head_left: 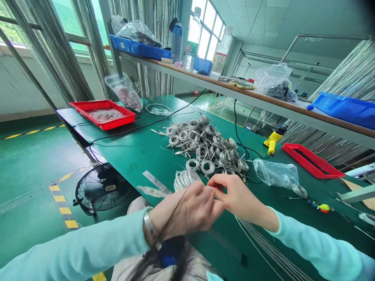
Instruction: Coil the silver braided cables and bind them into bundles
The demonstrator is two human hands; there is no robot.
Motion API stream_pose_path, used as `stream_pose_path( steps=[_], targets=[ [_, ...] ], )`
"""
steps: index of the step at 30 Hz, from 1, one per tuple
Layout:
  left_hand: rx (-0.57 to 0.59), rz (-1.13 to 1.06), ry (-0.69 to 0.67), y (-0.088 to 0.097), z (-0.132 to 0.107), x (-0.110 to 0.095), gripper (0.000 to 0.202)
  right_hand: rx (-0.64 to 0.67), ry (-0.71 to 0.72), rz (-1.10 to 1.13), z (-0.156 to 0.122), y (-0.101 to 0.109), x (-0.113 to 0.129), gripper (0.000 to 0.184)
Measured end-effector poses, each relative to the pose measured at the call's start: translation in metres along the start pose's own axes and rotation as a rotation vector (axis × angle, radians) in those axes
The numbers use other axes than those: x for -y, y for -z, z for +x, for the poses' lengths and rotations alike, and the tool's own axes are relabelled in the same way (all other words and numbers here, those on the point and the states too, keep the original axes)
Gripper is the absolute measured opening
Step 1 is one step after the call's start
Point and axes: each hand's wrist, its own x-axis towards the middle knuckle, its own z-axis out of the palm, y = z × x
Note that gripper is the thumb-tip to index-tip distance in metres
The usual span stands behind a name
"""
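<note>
My left hand (pixel 195 207), with a metal band at the wrist, is closed on a coil of clear-sheathed cable (pixel 186 179) that shows beyond its knuckles. A pale plug end (pixel 151 191) sticks out to the left, near a steel ruler (pixel 156 181) on the table. Fingertips of my right hand (pixel 234 193) are pinched together against the left hand; a tiny whitish bit shows between them, too small to name. Below the right wrist runs a bundle of straight grey cables (pixel 263 238). Just past both hands lies a large pile of coiled grey cables (pixel 205 144).
On the green table (pixel 131 156) are a red tray (pixel 105 125) of thin pale pieces, a plastic bag (pixel 275 173), a yellow heat gun (pixel 273 141) and another red tray (pixel 313 162). A shelf (pixel 181 74) with bottles crosses behind. A black fan (pixel 102 189) stands left.
</note>
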Motion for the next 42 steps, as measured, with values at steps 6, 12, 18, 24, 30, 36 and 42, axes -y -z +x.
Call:
stream_pose_path(
  steps=[6,12,18,24,30,36,42],
  targets=[
    [-0.091,-1.064,0.785,-0.038,-0.017,0.028,0.029,-0.094,0.103,0.175,-0.002,-0.004,-0.024,0.035],
    [-0.279,-1.78,1.167,-0.054,-0.017,0.033,0.043,0.13,-0.108,0.725,0.026,-0.03,-0.034,0.051],
    [-0.087,-2.005,1.214,-0.074,-0.047,0.048,0.044,0.128,-0.247,0.736,0.057,-0.05,-0.04,0.057],
    [-0.008,-1.675,1.36,-0.094,-0.096,0.069,0.046,0.197,-0.219,0.638,0.074,-0.074,-0.053,0.061],
    [-0.144,-1.3,1.576,-0.112,-0.13,0.064,0.047,0.075,-0.127,0.399,0.093,-0.107,-0.057,0.05],
    [-0.105,-1.336,1.591,-0.135,-0.152,0.071,0.033,-0.163,0.051,0.008,0.13,-0.166,-0.044,0.031],
    [-0.153,-1.029,1.811,-0.166,-0.227,0.085,0.016,-0.135,0.142,-0.194,0.165,-0.254,-0.05,0.018]
  ],
)
